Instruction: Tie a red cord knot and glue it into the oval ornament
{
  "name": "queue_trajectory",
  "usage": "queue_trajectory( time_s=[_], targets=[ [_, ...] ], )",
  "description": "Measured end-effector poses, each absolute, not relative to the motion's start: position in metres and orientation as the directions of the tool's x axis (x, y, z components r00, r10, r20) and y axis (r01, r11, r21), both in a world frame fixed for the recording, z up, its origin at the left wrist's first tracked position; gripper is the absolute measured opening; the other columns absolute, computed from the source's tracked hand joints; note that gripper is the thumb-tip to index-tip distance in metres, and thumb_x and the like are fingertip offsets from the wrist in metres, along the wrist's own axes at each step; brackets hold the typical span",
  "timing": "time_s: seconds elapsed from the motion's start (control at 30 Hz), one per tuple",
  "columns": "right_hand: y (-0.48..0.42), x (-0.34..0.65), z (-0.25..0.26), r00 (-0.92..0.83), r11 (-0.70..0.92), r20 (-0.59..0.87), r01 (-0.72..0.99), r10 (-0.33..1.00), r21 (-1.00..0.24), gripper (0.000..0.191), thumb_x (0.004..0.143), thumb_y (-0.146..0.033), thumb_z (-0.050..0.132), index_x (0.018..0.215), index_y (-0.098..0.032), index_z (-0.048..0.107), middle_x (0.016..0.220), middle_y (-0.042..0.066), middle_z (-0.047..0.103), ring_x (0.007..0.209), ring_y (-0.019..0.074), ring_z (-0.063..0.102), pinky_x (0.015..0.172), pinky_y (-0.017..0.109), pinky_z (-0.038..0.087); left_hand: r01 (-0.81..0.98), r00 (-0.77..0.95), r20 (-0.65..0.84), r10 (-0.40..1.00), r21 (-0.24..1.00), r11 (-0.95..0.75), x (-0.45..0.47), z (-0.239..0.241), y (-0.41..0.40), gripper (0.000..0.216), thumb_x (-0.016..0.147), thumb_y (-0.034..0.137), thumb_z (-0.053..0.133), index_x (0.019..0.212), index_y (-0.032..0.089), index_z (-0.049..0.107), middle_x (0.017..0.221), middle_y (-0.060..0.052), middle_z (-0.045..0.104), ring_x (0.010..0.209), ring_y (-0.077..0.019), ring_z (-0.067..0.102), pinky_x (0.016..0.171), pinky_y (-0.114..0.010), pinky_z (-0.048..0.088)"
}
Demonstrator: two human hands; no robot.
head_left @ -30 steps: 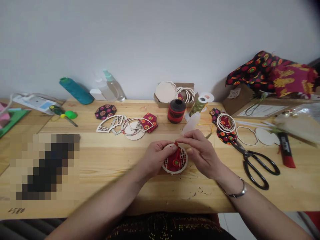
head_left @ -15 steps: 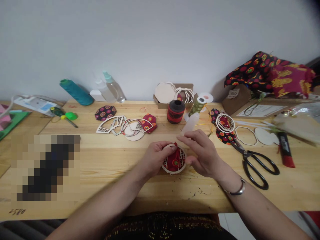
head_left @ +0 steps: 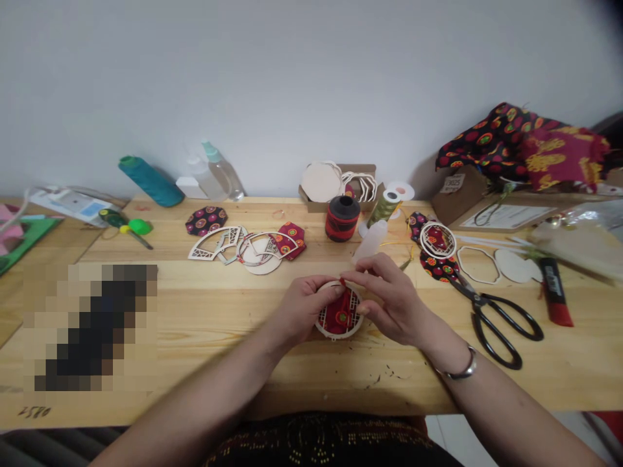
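My left hand (head_left: 302, 307) grips a round white lattice frame (head_left: 340, 316) with red patterned fabric behind it, holding it on the wooden table (head_left: 204, 324). My right hand (head_left: 393, 299) curls over the frame's right side, its fingertips pinching the red fabric at the top edge. A silver bracelet (head_left: 460, 371) sits on my right wrist.
Black scissors (head_left: 496, 316) lie to the right, next to a red-and-black tool (head_left: 555, 292). Behind are thread spools (head_left: 343, 217), white cutout shapes (head_left: 243, 245), fabric octagons (head_left: 205, 218), a squeeze bottle (head_left: 372, 239), a teal spool (head_left: 146, 180) and folded fabric (head_left: 525, 146). A pixelated patch lies at left.
My right hand's fingers lifted slightly off the frame, then came back down to pinch the fabric at its top edge. The left hand stayed put.
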State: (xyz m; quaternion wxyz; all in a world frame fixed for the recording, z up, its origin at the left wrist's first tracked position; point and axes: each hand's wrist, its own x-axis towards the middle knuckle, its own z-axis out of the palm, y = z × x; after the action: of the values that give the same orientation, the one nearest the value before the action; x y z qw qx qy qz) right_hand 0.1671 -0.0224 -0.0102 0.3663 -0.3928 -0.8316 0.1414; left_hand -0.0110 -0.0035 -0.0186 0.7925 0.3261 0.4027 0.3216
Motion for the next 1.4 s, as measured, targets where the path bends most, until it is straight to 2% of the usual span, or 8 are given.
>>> queue_trajectory(
  time_s=[0.13, 0.37, 0.5, 0.63, 0.77, 0.93, 1.03, 1.4],
  targets=[
    [-0.0221, 0.1666, -0.0090, -0.455, 0.665, 0.492, 0.590, 0.742, -0.457, 0.049, 0.088, -0.054, 0.037, 0.118, -0.021, 0.057, 0.097, 0.010, 0.052, 0.086, 0.0223, 0.048, 0.073, 0.039, 0.042, -0.233, 0.475, -0.422, 0.772, 0.786, 0.573, -0.0116, -0.0201, -0.0035, 0.024, 0.066, 0.028, 0.072, 0.083, 0.012, 0.070, 0.072, -0.004, 0.069, 0.058, -0.0112, 0.059, 0.058, -0.024, 0.044],
    [-0.0209, 0.1671, -0.0066, -0.574, 0.726, 0.498, 0.663, 0.650, -0.183, 0.058, 0.084, -0.061, 0.038, 0.114, -0.016, 0.060, 0.097, 0.014, 0.057, 0.087, 0.0253, 0.049, 0.072, 0.041, 0.040, -0.216, 0.497, -0.390, 0.775, 0.810, 0.546, -0.0130, -0.0207, -0.0041, 0.017, 0.070, 0.026, 0.069, 0.081, 0.014, 0.071, 0.069, -0.002, 0.067, 0.057, -0.0086, 0.055, 0.054, -0.020, 0.041],
    [-0.0211, 0.1669, -0.0054, -0.587, 0.746, 0.524, 0.648, 0.617, -0.154, 0.057, 0.082, -0.062, 0.040, 0.112, -0.017, 0.060, 0.099, 0.014, 0.058, 0.089, 0.0256, 0.050, 0.073, 0.041, 0.041, -0.165, 0.482, -0.370, 0.794, 0.852, 0.497, -0.0132, -0.0201, -0.0041, 0.014, 0.072, 0.026, 0.067, 0.079, 0.015, 0.071, 0.068, 0.000, 0.066, 0.056, -0.0080, 0.054, 0.053, -0.019, 0.040],
    [-0.0224, 0.1657, -0.0039, -0.554, 0.733, 0.518, 0.637, 0.651, -0.240, 0.055, 0.085, -0.060, 0.038, 0.111, -0.017, 0.060, 0.099, 0.013, 0.057, 0.089, 0.0252, 0.050, 0.075, 0.042, 0.042, -0.033, 0.460, -0.310, 0.832, 0.931, 0.365, -0.0144, -0.0166, -0.0038, 0.016, 0.075, 0.027, 0.065, 0.084, 0.014, 0.071, 0.071, -0.001, 0.068, 0.060, -0.0091, 0.055, 0.057, -0.019, 0.042],
    [-0.0229, 0.1652, -0.0058, -0.506, 0.707, 0.505, 0.595, 0.699, -0.382, 0.053, 0.087, -0.057, 0.036, 0.111, -0.017, 0.060, 0.099, 0.013, 0.055, 0.089, 0.0248, 0.049, 0.076, 0.043, 0.042, 0.049, 0.456, -0.242, 0.857, 0.968, 0.247, -0.0151, -0.0137, -0.0053, 0.021, 0.078, 0.027, 0.061, 0.091, 0.014, 0.071, 0.082, -0.003, 0.071, 0.071, -0.0127, 0.060, 0.065, -0.021, 0.046],
    [-0.0230, 0.1646, -0.0070, -0.412, 0.608, 0.452, 0.448, 0.791, -0.655, 0.049, 0.089, -0.054, 0.033, 0.107, -0.019, 0.061, 0.100, 0.010, 0.050, 0.092, 0.0222, 0.049, 0.079, 0.039, 0.043, 0.062, 0.471, -0.226, 0.852, 0.973, 0.224, -0.0147, -0.0165, -0.0072, 0.024, 0.079, 0.028, 0.060, 0.096, 0.015, 0.070, 0.087, -0.004, 0.072, 0.076, -0.0147, 0.062, 0.069, -0.024, 0.048],
    [-0.0228, 0.1646, -0.0054, -0.372, 0.535, 0.408, 0.361, 0.834, -0.764, 0.048, 0.090, -0.053, 0.032, 0.105, -0.019, 0.062, 0.100, 0.010, 0.049, 0.095, 0.0211, 0.049, 0.082, 0.038, 0.042, 0.036, 0.470, -0.230, 0.852, 0.970, 0.242, -0.0147, -0.0174, -0.0076, 0.024, 0.078, 0.028, 0.062, 0.097, 0.016, 0.070, 0.085, -0.003, 0.072, 0.073, -0.0135, 0.062, 0.068, -0.024, 0.048],
    [-0.0216, 0.1643, -0.0066, -0.333, 0.500, 0.412, 0.246, 0.848, -0.831, 0.044, 0.091, -0.051, 0.033, 0.113, -0.026, 0.063, 0.100, 0.007, 0.051, 0.097, 0.0197, 0.049, 0.084, 0.039, 0.040, -0.226, 0.460, -0.275, 0.844, 0.883, 0.411, -0.0169, -0.0182, -0.0075, 0.019, 0.073, 0.027, 0.069, 0.090, 0.019, 0.072, 0.079, -0.001, 0.071, 0.066, -0.0098, 0.062, 0.064, -0.022, 0.049]
  ],
)
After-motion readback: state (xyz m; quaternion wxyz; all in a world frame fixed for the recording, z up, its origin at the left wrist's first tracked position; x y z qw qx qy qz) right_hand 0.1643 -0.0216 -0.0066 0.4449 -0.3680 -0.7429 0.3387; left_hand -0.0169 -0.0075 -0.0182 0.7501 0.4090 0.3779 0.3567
